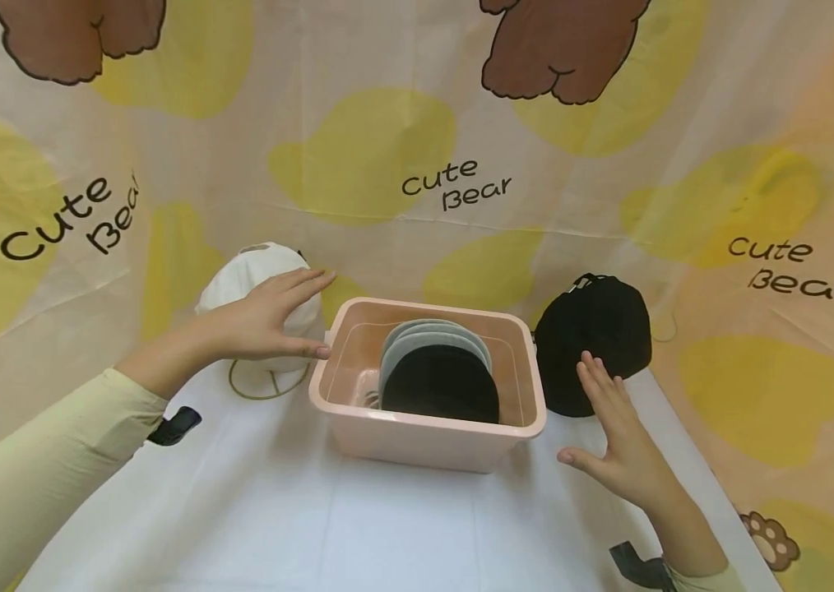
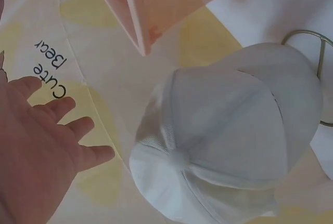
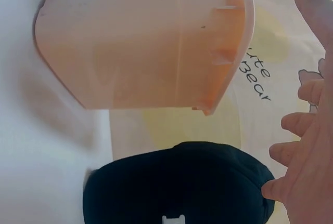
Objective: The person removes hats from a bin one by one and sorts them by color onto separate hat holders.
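A pink plastic bin (image 1: 417, 444) stands on the white table between my hands. Inside it, a rounded black piece (image 1: 441, 386) leans in front of several pale grey rounded ones (image 1: 432, 327); their lower parts are hidden by the bin. My left hand (image 1: 265, 316), fingers spread, hovers between the bin's left rim and a white baseball cap (image 2: 229, 125) on a wire stand (image 1: 263, 397). On the other side, my right hand (image 1: 620, 440) holds nothing, its fingers extended and thumb apart. Its fingertips overlap a black cap (image 1: 595, 329) in the head view.
Behind the table hangs a patterned cloth (image 1: 358, 156) with bears and lettering, which also covers the right side. White table surface (image 1: 402, 526) extends in front of the bin. Dark straps (image 1: 175, 426) show at both wrists.
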Motion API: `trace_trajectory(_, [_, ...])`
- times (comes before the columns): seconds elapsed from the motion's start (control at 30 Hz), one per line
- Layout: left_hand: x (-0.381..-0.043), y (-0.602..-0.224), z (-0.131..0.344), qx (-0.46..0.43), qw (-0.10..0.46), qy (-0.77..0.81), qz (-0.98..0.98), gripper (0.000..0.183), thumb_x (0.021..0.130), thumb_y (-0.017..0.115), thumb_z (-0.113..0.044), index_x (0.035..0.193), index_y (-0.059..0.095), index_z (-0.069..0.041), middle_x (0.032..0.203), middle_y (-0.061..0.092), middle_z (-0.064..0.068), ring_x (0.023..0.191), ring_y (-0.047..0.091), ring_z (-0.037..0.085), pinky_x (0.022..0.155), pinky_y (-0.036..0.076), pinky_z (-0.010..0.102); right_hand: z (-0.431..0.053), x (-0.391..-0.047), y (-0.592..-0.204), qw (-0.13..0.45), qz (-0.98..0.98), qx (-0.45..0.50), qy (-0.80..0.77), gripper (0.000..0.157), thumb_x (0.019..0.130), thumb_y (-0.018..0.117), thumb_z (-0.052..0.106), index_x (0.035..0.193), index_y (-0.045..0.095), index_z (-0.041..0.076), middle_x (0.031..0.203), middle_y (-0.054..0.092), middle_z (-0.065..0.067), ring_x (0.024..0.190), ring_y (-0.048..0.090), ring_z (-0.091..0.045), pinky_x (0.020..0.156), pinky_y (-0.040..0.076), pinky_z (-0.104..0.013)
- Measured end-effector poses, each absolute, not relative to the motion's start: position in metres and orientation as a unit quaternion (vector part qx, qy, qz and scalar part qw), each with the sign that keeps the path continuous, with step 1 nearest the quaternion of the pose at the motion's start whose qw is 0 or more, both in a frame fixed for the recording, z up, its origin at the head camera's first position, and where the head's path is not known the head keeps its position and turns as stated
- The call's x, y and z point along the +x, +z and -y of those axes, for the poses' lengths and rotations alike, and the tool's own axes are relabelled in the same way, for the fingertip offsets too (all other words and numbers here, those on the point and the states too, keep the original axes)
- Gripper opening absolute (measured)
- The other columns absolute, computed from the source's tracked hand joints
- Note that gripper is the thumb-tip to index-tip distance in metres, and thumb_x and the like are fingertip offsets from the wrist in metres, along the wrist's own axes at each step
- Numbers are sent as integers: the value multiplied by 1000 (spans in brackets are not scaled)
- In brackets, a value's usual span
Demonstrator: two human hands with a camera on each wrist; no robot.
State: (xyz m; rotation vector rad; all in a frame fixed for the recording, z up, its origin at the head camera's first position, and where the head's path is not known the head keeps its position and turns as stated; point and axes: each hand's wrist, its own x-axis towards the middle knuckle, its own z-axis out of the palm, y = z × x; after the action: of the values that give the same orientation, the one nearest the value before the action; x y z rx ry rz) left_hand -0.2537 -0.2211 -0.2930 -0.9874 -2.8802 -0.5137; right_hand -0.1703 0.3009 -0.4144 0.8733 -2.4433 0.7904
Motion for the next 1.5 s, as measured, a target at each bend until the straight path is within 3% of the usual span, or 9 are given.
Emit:
trace_trajectory(0.2, [-274, -283, 206, -308, -20, -219, 926, 107, 87, 77, -57, 165, 18, -13, 169, 23, 9, 152, 29, 34, 126, 24, 56, -297, -176, -416, 201, 867, 320, 324, 114, 80, 83, 56, 163, 23, 7, 171, 15, -15, 159, 7, -37, 127, -2, -64])
trace_trajectory(0.47, [-293, -287, 187, -282, -63, -247, 925, 107, 85, 74, -63, 166, 14, -26, 170, 22, 6, 156, 23, 30, 126, 25, 54, -291, -178, -419, 175, 867, 308, 351, 118, 74, 91, 42, 164, 21, 11, 172, 14, -10, 159, 8, -35, 131, -1, -39])
trace_trajectory(0.73, [-312, -293, 165, -289, -69, -277, 914, 94, 90, 77, -50, 164, 24, -24, 164, 37, 6, 152, 32, 31, 123, 30, 56, -283, -182, -423, 166, 863, 308, 364, 118, 71, 93, 34, 164, 23, 12, 172, 15, -9, 159, 10, -32, 127, 0, -20])
trace_trajectory(0.93, [-322, -292, 154, -282, -72, -298, 909, 94, 87, 80, -48, 163, 30, -22, 160, 43, 6, 150, 36, 29, 123, 31, 55, -279, -184, -425, 144, 868, 289, 378, 119, 70, 94, 34, 165, 23, 19, 172, 15, -7, 159, 7, -21, 128, 5, -27])
trace_trajectory(1.0, [-326, -294, 151, -283, -69, -309, 905, 93, 87, 81, -45, 162, 32, -20, 159, 45, 7, 149, 38, 29, 123, 32, 54, -277, -183, -425, 141, 867, 287, 381, 119, 70, 94, 35, 165, 23, 19, 172, 16, -9, 159, 8, -23, 128, 6, -28])
trace_trajectory(1.17, [-333, -302, 142, -298, -58, -335, 892, 83, 90, 80, -32, 158, 38, -10, 155, 49, 15, 144, 44, 33, 120, 37, 56, -273, -182, -425, 141, 869, 289, 377, 122, 65, 96, 25, 164, 25, 18, 171, 18, -12, 157, 13, -37, 124, 4, -15])
trace_trajectory(1.3, [-336, -305, 135, -302, -65, -336, 890, 77, 90, 81, -28, 154, 43, -6, 152, 52, 15, 141, 47, 34, 118, 40, 55, -270, -182, -427, 137, 870, 290, 375, 123, 64, 96, 19, 164, 25, 17, 171, 19, -13, 158, 12, -30, 122, 4, -10])
trace_trajectory(1.4, [-337, -307, 130, -297, -68, -338, 890, 75, 90, 81, -26, 152, 45, -6, 150, 54, 15, 139, 50, 33, 115, 45, 52, -270, -182, -429, 129, 874, 282, 374, 122, 65, 96, 18, 164, 24, 18, 171, 18, -12, 159, 11, -23, 123, 5, -11])
trace_trajectory(1.5, [-339, -310, 125, -286, -71, -361, 885, 74, 89, 82, -22, 151, 46, -4, 148, 56, 17, 135, 54, 35, 112, 48, 50, -270, -182, -429, 122, 882, 262, 372, 121, 67, 95, 19, 164, 24, 20, 171, 18, -7, 159, 11, -20, 130, 14, -39])
